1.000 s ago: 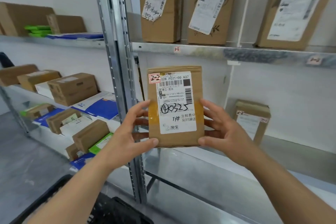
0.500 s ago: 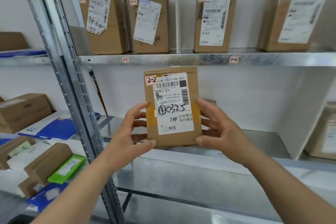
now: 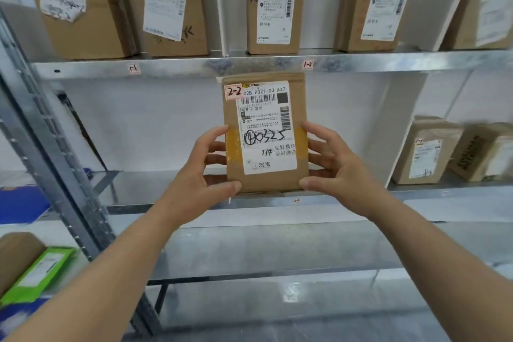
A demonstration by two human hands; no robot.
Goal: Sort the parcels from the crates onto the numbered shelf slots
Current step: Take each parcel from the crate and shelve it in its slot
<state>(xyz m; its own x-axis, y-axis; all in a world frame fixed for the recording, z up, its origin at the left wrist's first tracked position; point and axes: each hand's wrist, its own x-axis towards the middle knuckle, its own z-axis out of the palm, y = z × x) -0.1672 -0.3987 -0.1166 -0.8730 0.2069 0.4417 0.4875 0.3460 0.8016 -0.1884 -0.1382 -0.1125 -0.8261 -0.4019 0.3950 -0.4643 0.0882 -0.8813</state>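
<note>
A flat brown cardboard parcel (image 3: 234, 130) with a white shipping label and a red-edged tag reading 2-2 is held upright in front of the middle shelf. My left hand (image 3: 205, 172) grips its left edge and my right hand (image 3: 333, 166) grips its right edge. The parcel's bottom edge hangs level with the front lip of the middle metal shelf (image 3: 263, 203), just left of a small 2-2 slot tag (image 3: 296, 200). The upper shelf rail (image 3: 222, 65) carries slot tags 1-1 (image 3: 133, 68) and 1-2 (image 3: 307, 64).
Several labelled brown boxes stand on the upper shelf, such as one tagged 1-2 (image 3: 274, 5). Two boxes (image 3: 427, 153) stand on the middle shelf at the right. A steel upright (image 3: 52, 147) divides the racks. A green packet (image 3: 41, 272) and a brown box lie lower left.
My view has swung right and closer to the rack. The parcel stays in both hands and now sits in front of the middle shelf by the 2-2 tag.
</note>
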